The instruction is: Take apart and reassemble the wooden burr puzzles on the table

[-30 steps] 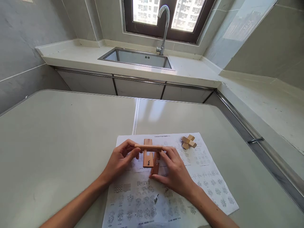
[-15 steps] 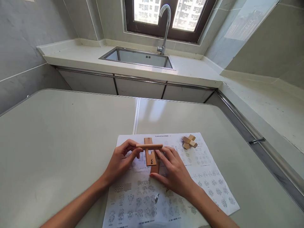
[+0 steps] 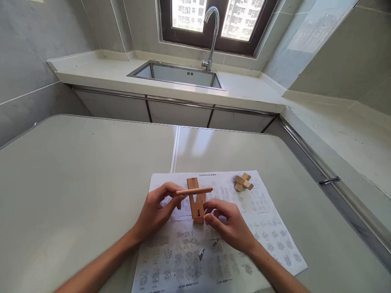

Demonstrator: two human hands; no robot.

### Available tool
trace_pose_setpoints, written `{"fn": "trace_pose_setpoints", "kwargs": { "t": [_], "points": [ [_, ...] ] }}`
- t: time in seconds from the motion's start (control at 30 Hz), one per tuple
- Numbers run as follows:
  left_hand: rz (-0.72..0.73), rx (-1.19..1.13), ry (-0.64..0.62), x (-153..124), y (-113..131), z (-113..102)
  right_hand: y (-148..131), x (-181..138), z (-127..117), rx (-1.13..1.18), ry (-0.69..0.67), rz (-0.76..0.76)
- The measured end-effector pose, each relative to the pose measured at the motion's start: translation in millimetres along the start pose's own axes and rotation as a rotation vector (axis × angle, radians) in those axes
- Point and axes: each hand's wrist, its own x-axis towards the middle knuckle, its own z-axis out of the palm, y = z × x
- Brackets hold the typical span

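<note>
Bare table (image 3: pixel 76 171) left and beyond the sheet (image 3: pixel 265 228); only the small wooden cross (image 3: pixel 243 182) at its far-right corner.

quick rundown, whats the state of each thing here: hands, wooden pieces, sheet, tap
left hand: pinching the left end of the thin wooden stick, held level
right hand: fingers at the upright notched block
upright notched block: on end, crossed by the stick
small wooden burr puzzle: assembled, lying on the sheet, untouched
instruction sheet: flat on the table
tap: no water seen running
sink: looks dry
</note>
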Motion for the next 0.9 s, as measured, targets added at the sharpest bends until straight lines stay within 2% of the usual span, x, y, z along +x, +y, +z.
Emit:
{"fn": "trace_pose_setpoints", "kwargs": {
  "t": [0.1, 0.2, 0.37, 0.7, 0.9],
  "points": [
    [0.057, -0.005, -0.017, -1.8, -1.1, 2.7, -2.0, -0.2, 2.4, 0.268, -0.124, 0.16],
    [0.105, 0.022, -0.041, -3.6, -3.6, 4.6, -3.2, -0.3, 5.1, 0.384, -0.192, 0.238],
    [0.168, 0.11, -0.034, -5.6, -4.7, 5.7, -3.0, -1.7, 7.5, 0.409, -0.244, 0.294],
    [0.195, 0.273, 0.075, -4.4, 2.3, 8.0, -3.5, -3.2, 11.2, 0.444, -0.314, 0.308],
    [0.187, 0.181, 0.044, -6.9, -1.0, 9.4, 0.8, -2.6, 12.6, 0.466, -0.297, 0.302]
  ]
}}
